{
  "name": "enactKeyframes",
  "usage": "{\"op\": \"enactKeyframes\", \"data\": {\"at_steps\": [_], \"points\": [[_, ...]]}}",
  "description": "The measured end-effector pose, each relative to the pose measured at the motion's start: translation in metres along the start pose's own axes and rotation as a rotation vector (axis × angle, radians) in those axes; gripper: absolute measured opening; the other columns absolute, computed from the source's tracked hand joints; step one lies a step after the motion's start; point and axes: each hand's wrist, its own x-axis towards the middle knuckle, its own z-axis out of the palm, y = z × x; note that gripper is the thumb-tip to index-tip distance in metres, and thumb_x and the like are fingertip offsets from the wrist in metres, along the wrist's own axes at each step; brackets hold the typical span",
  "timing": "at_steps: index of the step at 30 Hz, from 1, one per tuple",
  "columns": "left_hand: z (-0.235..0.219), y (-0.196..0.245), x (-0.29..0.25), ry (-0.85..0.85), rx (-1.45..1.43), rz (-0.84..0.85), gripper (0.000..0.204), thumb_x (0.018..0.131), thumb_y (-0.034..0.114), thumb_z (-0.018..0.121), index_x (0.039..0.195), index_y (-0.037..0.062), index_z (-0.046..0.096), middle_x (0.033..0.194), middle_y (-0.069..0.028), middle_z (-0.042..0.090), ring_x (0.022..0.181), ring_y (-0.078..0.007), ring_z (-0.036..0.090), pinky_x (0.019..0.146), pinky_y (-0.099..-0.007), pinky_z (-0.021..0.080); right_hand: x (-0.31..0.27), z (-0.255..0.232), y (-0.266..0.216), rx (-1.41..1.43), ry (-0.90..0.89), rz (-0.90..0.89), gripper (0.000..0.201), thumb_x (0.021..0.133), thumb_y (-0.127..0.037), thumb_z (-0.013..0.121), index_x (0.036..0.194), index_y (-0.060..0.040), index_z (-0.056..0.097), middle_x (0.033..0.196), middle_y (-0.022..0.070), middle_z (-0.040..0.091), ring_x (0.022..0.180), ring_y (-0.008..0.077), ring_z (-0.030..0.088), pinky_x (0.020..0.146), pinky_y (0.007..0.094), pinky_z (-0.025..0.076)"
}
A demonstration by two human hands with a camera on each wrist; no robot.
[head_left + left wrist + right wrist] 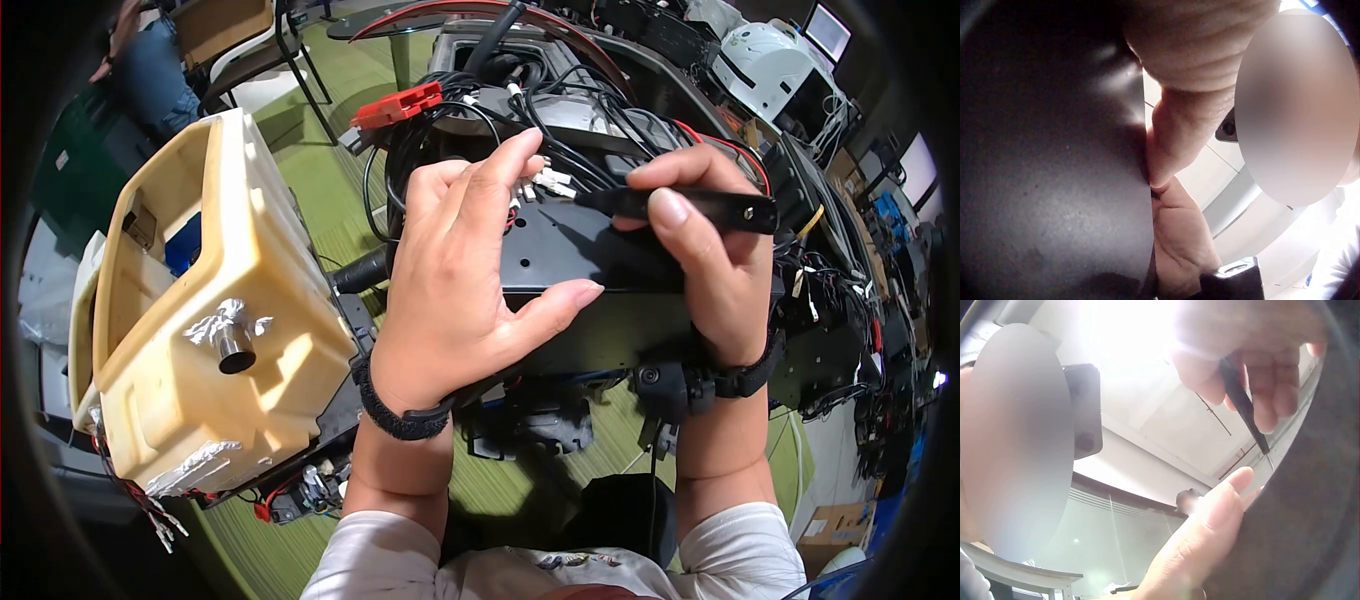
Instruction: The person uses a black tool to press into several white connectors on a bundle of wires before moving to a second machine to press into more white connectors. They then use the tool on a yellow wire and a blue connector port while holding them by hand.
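Screwdriver (pixel 700 207) sits pinched in the right hand (pixel 715 270); at 9 o'clock, the left hand (pixel 460 290) rests flat-fingered on the black plate (pixel 590 270).

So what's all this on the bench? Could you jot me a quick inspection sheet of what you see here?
Surface: green floor or mat under the machine; no bench top seen.
Job's things: black metal plate of a stripped-down machine; slim black screwdriver pointed at it.
Clutter: yellowed plastic tank with a foil-wrapped spout, beside the plate.
Hands: left hand lies on the plate with fingers straight; right hand grips the screwdriver.
Cables: black wire tangle behind the plate, with a red connector and white plugs.
Surroundings: chair, white helmet-like shell, more gear at right.
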Motion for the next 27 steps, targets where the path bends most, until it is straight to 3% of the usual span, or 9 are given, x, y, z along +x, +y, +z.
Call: {"op": "enactKeyframes", "data": {"at_steps": [8,12,13,14,17,20,24,27], "points": [[-0.0012,-0.0009,0.0002,0.005,0.006,0.016,0.077,0.058,0.028,0.071,0.123,0.0015,0.039,0.106,-0.0101,0.054,0.094,-0.0232,0.044,0.085,-0.0323,0.036,0.0003,0.0047,0.0018,-0.030,0.001,-0.057,0.015,0.078,-0.010,0.058,0.089,0.0010,0.059,0.073,0.0025,0.058,0.068,0.0068,0.052,0.062,0.0184,0.040],[-0.0011,-0.0010,-0.0004,0.004,0.002,0.003,0.077,0.058,0.028,0.071,0.123,0.0014,0.039,0.106,-0.0102,0.055,0.094,-0.0234,0.044,0.085,-0.0323,0.036,0.0026,0.0017,-0.0002,-0.315,-0.056,-0.051,0.017,0.076,-0.012,0.061,0.087,0.0008,0.060,0.076,0.0048,0.058,0.069,0.0082,0.051,0.065,0.0219,0.040],[-0.0009,-0.0011,-0.0003,0.008,0.009,0.011,0.077,0.058,0.028,0.071,0.123,0.0013,0.039,0.105,-0.0102,0.055,0.094,-0.0234,0.044,0.085,-0.0323,0.037,0.0032,0.0022,0.0041,-0.255,-0.019,-0.114,0.018,0.077,-0.011,0.061,0.089,0.0008,0.059,0.077,0.0038,0.058,0.068,0.0077,0.051,0.063,0.0205,0.040],[-0.0010,-0.0012,-0.0004,0.011,0.017,0.018,0.077,0.058,0.029,0.071,0.123,0.0013,0.039,0.105,-0.0103,0.055,0.093,-0.0235,0.045,0.085,-0.0323,0.037,0.0006,0.0039,-0.0006,-0.071,-0.012,0.015,0.017,0.079,-0.011,0.059,0.091,0.0011,0.058,0.079,0.0036,0.058,0.070,0.0075,0.053,0.063,0.0194,0.042],[-0.0015,-0.0030,-0.0005,0.019,0.022,0.041,0.077,0.058,0.029,0.071,0.123,0.0017,0.039,0.105,-0.0105,0.055,0.093,-0.0237,0.045,0.085,-0.0326,0.037,-0.0004,0.0061,0.0007,0.012,0.079,-0.038,0.014,0.080,-0.010,0.057,0.088,0.0017,0.057,0.080,0.0037,0.058,0.071,0.0082,0.056,0.065,0.0198,0.045],[-0.0014,-0.0026,-0.0012,0.022,0.028,0.036,0.076,0.059,0.029,0.071,0.122,0.0019,0.039,0.105,-0.0105,0.055,0.093,-0.0239,0.045,0.084,-0.0328,0.037,-0.0005,-0.0003,-0.0009,-0.072,-0.075,0.025,0.016,0.080,-0.011,0.057,0.089,0.0018,0.056,0.077,0.0029,0.059,0.071,0.0069,0.055,0.062,0.0190,0.044],[-0.0005,-0.0024,-0.0018,0.031,0.032,0.038,0.077,0.059,0.029,0.071,0.123,0.0020,0.039,0.105,-0.0100,0.055,0.094,-0.0239,0.045,0.084,-0.0326,0.037,0.0012,0.0049,-0.0015,-0.100,-0.068,0.023,0.017,0.080,-0.012,0.058,0.090,0.0021,0.057,0.078,0.0031,0.059,0.071,0.0056,0.054,0.061,0.0177,0.043],[-0.0009,0.0000,-0.0021,0.021,0.014,0.019,0.077,0.059,0.028,0.071,0.123,0.0025,0.038,0.106,-0.0099,0.054,0.095,-0.0238,0.045,0.085,-0.0325,0.037,0.0015,0.0064,0.0027,-0.034,-0.017,-0.075,0.020,0.081,-0.013,0.058,0.093,0.0025,0.057,0.078,0.0025,0.059,0.068,0.0055,0.052,0.060,0.0156,0.039]]}}
